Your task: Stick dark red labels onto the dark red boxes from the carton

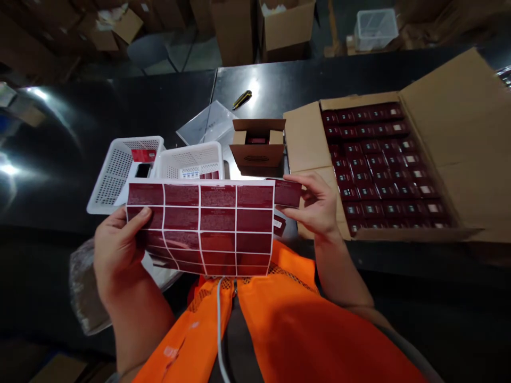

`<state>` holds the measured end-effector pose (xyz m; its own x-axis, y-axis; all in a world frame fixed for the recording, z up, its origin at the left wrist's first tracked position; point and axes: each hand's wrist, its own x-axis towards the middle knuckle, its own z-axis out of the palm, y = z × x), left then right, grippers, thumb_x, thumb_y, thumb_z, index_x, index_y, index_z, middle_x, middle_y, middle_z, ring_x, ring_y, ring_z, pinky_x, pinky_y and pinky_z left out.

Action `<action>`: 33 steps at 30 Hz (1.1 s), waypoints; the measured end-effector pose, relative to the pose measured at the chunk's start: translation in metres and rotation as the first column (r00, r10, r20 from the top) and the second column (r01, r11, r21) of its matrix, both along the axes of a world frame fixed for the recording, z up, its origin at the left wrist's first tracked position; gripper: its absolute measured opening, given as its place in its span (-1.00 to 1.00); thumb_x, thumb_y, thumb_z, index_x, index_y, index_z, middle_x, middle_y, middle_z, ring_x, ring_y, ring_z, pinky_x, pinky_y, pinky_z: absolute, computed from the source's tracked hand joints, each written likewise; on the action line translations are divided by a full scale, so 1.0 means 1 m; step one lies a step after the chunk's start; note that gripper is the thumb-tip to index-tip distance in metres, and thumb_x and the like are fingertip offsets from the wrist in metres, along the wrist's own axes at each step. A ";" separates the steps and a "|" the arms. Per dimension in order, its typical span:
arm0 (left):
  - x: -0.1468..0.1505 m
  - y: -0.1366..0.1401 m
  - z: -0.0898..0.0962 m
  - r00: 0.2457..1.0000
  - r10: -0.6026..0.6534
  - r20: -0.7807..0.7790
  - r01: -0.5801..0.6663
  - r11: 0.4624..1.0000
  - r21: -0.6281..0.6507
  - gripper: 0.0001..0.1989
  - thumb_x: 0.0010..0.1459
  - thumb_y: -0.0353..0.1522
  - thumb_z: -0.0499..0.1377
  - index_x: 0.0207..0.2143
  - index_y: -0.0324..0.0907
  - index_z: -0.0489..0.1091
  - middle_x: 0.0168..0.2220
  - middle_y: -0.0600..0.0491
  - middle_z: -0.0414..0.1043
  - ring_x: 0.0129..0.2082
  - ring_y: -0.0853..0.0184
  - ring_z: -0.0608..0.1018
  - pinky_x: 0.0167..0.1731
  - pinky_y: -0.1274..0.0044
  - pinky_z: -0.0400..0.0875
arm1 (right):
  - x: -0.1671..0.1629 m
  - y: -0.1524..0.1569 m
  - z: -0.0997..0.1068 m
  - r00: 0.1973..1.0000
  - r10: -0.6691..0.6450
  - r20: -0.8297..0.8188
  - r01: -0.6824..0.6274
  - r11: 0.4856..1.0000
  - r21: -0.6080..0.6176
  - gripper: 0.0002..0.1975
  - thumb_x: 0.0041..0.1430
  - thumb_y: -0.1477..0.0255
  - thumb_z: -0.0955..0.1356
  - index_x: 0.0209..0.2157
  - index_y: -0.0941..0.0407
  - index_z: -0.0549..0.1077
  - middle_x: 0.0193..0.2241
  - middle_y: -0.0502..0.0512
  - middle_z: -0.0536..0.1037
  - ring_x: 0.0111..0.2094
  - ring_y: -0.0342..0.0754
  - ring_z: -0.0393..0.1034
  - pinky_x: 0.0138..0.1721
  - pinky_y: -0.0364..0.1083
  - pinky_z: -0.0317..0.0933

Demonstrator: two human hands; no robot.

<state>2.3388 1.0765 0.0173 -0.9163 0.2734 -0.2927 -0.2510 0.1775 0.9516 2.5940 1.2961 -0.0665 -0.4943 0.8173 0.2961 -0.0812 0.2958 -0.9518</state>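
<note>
Sticker sheet [199,229]: dark red labels, white grid lines. Perforated plastic baskets [120,165]: white. Cardboard carton [459,122]: tan, holding maroon boxes [379,165]. Tabletop [80,122]: glossy black. Mesh vest [279,330]: orange.

A big open box [399,159] full of small red boxes sits at the table's [80,117] right edge. Two white baskets [120,170] stand near the front edge. A yellow knife [242,99] lies farther back.
</note>
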 end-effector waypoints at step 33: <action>0.004 -0.003 0.001 0.997 0.042 -0.063 -0.041 0.999 0.014 -0.48 -0.51 -0.33 0.58 -0.37 -0.23 0.59 -0.45 0.12 0.62 -0.52 0.43 0.56 -0.50 0.64 0.52 | 0.002 -0.001 -0.001 1.000 0.004 0.025 -0.004 1.000 0.005 -0.52 -0.14 0.26 0.63 -0.11 -0.01 0.65 -0.19 0.08 0.55 -0.15 0.03 0.49 -0.26 -0.04 0.56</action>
